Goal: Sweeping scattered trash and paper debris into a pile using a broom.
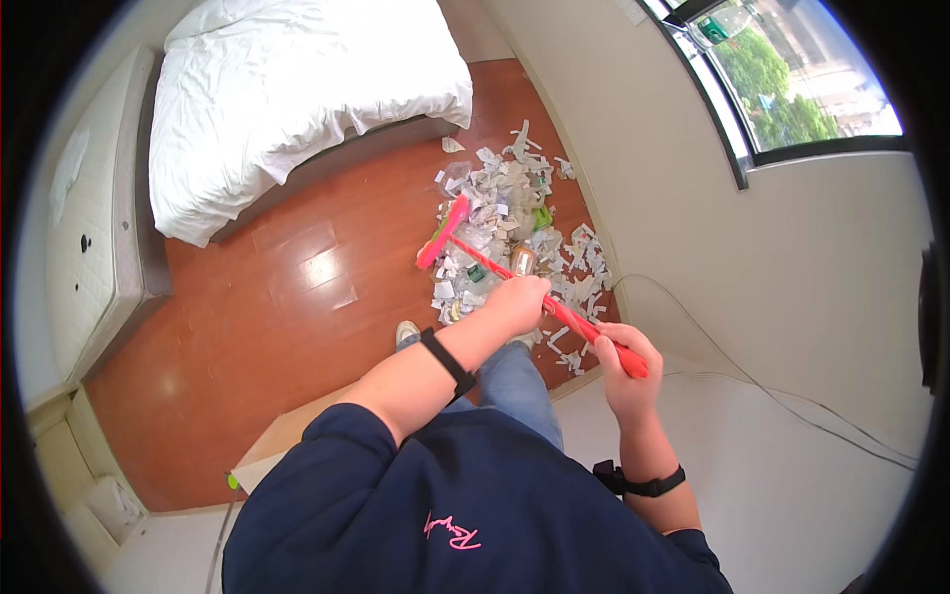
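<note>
A broom with a red handle (568, 315) slants across the view in front of me. My left hand (519, 301) is closed around the middle of the handle, and my right hand (627, 356) grips it near its upper end. The pink and green broom head (445, 232) lies at the left edge of a heap of paper scraps and plastic (512, 193) on the floor. Within the heap are a bottle with a brownish look (522, 260), a green wrapper or bag (542, 217) and clear plastic pieces.
A bed with white bedding (304, 82) stands at the upper left, beside an upright mattress (96, 252). Reddish wood flooring (245, 349) spans the left. Cables (712, 338) run along the right wall below a window (787, 89). A wooden board or furniture edge (286, 431) is near my left side.
</note>
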### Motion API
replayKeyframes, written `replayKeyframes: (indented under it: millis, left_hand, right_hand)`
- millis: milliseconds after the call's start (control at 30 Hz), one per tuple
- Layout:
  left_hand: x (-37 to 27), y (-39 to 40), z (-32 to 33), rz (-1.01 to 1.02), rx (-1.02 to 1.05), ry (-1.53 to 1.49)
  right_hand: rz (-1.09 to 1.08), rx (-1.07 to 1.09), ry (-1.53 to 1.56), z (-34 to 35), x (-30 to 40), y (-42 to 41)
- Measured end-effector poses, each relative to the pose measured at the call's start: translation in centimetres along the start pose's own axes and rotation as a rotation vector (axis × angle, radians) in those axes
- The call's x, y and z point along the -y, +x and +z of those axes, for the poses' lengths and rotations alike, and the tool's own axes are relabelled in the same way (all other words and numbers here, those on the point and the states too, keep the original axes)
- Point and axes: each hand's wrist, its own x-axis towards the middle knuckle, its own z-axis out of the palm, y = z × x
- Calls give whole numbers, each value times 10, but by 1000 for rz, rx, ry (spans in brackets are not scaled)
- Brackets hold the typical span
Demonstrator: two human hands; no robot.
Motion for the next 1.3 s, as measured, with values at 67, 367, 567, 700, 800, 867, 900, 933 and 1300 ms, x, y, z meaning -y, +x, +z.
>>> replayKeyframes:
  millis: [67,367,567,700,800,867,900,933,1300]
  left_hand:
    - [3,-22,-7,3,16,-6]
    - [81,-73,3,-224,82,1]
    - [48,-36,42,-149,123,-36]
    - [12,5,71,25,-40,-118]
    - [-13,15,71,-1,7,-61]
    - [-23,8,74,-25,-6,-35]
    - [-28,-1,74,-57,-39,-51]
    - [-36,-4,76,-79,-67,-72]
    - [-22,-34,161,-391,-173,-12]
  right_hand:
    - [-55,37,-15,3,21,-7]
    - [132,217,8,76,1,-2]
    - [42,157,-34,31,-23,0]
    - [10,120,-32,-16,-26,6]
    - [-38,164,-21,-49,-31,15]
    - [-124,293,-22,-68,-26,19]
    - [-133,310,-3,-75,-26,21]
    - [-211,369,19,-84,-28,25]
    - [-236,692,221,-91,-116,46]
